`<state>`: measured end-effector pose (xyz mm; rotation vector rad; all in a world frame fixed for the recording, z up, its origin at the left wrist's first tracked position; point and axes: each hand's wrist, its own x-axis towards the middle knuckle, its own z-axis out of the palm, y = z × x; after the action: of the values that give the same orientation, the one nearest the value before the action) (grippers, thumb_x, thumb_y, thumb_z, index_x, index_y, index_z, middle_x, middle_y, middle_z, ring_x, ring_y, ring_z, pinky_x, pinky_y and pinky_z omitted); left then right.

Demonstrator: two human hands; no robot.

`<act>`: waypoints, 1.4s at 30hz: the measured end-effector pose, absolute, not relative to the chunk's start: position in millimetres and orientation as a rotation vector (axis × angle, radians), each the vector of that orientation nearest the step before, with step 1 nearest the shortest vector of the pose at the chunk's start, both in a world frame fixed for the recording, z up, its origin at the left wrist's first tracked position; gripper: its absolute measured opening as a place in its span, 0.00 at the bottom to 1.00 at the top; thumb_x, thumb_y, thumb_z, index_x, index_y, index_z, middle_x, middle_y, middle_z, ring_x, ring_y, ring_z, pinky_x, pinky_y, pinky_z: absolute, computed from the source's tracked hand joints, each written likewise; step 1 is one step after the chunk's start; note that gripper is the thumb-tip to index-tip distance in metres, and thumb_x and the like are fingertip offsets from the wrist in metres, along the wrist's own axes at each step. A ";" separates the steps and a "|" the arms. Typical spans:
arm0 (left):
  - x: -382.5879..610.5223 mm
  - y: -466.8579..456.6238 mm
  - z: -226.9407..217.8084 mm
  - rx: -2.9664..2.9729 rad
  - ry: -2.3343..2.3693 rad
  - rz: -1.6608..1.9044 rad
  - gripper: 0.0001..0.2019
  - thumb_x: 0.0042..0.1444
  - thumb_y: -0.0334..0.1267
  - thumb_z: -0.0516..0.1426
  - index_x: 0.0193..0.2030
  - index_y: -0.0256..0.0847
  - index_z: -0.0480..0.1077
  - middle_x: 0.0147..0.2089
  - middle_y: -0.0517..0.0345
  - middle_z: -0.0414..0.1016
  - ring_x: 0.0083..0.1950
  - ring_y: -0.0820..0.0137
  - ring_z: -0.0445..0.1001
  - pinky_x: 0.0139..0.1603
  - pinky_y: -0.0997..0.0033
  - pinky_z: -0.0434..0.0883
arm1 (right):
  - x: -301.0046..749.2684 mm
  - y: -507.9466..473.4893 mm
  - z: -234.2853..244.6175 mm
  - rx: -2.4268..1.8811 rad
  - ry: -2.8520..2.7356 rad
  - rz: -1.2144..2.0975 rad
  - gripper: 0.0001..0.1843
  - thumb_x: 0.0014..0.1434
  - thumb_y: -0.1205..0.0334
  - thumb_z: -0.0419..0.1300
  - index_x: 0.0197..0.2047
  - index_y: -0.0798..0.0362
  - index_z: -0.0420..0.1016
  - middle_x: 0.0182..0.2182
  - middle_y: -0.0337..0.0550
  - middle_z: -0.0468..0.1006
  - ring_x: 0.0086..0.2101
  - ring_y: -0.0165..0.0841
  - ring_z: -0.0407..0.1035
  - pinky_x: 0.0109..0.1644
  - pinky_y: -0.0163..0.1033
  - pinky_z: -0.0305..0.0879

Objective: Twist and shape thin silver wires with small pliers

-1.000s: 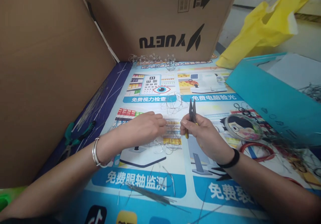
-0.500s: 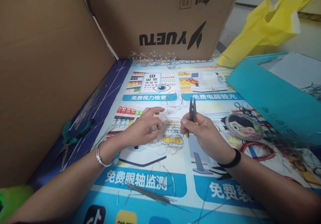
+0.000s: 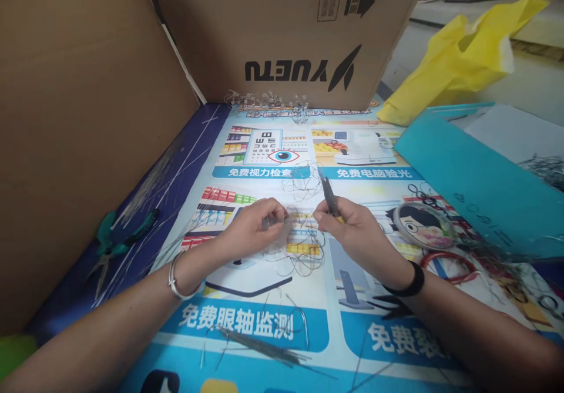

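Observation:
My left hand (image 3: 255,225) has its thumb and fingertips pinched on the edge of a bent-wire piece (image 3: 305,253), made of thin looping wires. In my right hand (image 3: 356,234) is a pair of pliers (image 3: 328,193) with dark slim jaws pointing up and away, and a bit of yellow handle shows. The jaws look closed and are apart from the piece in my left hand. Just beyond my hands lies another looped wire piece (image 3: 302,180), close to the plier tips; whether they touch it I cannot tell.
Cardboard panels (image 3: 282,23) wall the left and back. Teal-handled pliers (image 3: 118,237) and loose wires lie at left. A bundle of cut wires (image 3: 259,343) is in front. To the right are a round case (image 3: 423,225), red wire coil (image 3: 449,266), teal box (image 3: 476,175) and yellow bag (image 3: 458,58).
My left fingers, spread before, have closed on the wire piece. The pliers' jaws have come together and tilted left. The view has shifted slightly.

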<state>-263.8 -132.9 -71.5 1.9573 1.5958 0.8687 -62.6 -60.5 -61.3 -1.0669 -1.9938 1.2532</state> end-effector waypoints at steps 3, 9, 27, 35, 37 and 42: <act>-262.0 -132.4 -73.1 1.922 1.665 0.885 0.07 0.51 0.30 0.53 0.37 0.41 0.63 0.36 0.59 0.72 0.34 0.73 0.68 0.35 0.70 0.68 | -62.9 -60.4 -62.9 -1.029 -2.095 1.069 0.05 0.55 0.60 0.56 0.30 0.50 0.68 0.23 0.36 0.70 0.26 0.30 0.63 0.31 0.36 0.58; -257.3 -130.3 -74.5 1.830 1.649 0.900 0.17 0.52 0.30 0.54 0.49 0.41 0.59 0.38 0.58 0.74 0.34 0.72 0.71 0.38 0.68 0.69 | -64.9 -61.9 -71.2 -0.955 -2.200 0.850 0.06 0.57 0.59 0.55 0.31 0.50 0.69 0.28 0.40 0.74 0.30 0.33 0.67 0.34 0.38 0.60; -255.4 -128.4 -69.1 1.897 1.563 0.884 0.04 0.52 0.32 0.57 0.33 0.41 0.73 0.30 0.60 0.72 0.37 0.71 0.69 0.40 0.69 0.67 | -63.9 -66.3 -77.9 -0.821 -2.201 0.734 0.06 0.59 0.61 0.55 0.33 0.52 0.70 0.28 0.42 0.74 0.30 0.33 0.68 0.35 0.38 0.62; -255.1 -128.8 -64.7 1.985 1.488 0.764 0.09 0.55 0.34 0.53 0.31 0.40 0.75 0.31 0.58 0.75 0.38 0.71 0.69 0.44 0.68 0.66 | -64.6 -67.5 -80.8 -0.744 -2.176 0.676 0.06 0.59 0.62 0.56 0.34 0.54 0.71 0.27 0.42 0.75 0.29 0.32 0.69 0.33 0.37 0.64; -254.6 -128.4 -65.1 2.017 1.478 0.749 0.09 0.55 0.34 0.52 0.30 0.40 0.74 0.31 0.58 0.74 0.37 0.71 0.68 0.43 0.68 0.66 | -65.1 -67.6 -80.4 -0.734 -2.181 0.653 0.06 0.59 0.62 0.56 0.34 0.54 0.71 0.27 0.42 0.75 0.29 0.32 0.69 0.33 0.37 0.64; -253.7 -128.7 -62.7 2.020 1.466 0.693 0.10 0.56 0.33 0.51 0.32 0.38 0.74 0.30 0.57 0.72 0.37 0.71 0.68 0.41 0.69 0.65 | -65.5 -66.8 -81.3 -0.735 -2.196 0.604 0.06 0.59 0.63 0.56 0.33 0.55 0.71 0.27 0.42 0.74 0.28 0.31 0.68 0.32 0.37 0.64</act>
<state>-253.7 -128.7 -62.7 2.0203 1.4659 0.6932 -65.5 -66.8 -81.3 -0.7347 -2.1963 0.6043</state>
